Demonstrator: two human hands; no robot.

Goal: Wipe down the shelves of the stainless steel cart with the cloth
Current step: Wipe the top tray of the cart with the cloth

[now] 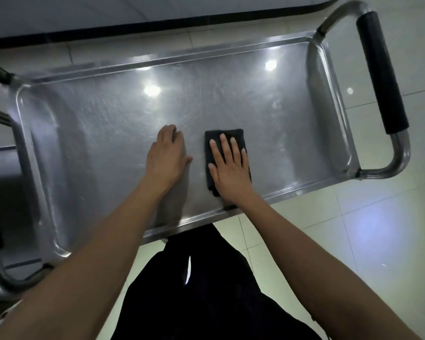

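Cloth [231, 137] lies pressed under flat right hand [228, 168]; left hand [166, 155] rests spread on cart shelf [103, 123]

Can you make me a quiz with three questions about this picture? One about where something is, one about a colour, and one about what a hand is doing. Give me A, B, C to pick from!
1. Where is the cloth?
A. On the floor
B. On the top shelf of the cart
C. Hanging on the handle

2. What colour is the grip on the cart's handle?
A. Black
B. Red
C. Yellow

3. What is the right hand doing?
A. Pointing up in the air
B. Squeezing the cloth into a ball
C. Pressing flat on the cloth

Answers:
1. B, the cloth lies on the top shelf, in the steel tray.
2. A, the padded grip is black.
3. C, its fingers are straight and spread on the cloth, while the left hand rests on bare metal beside it.
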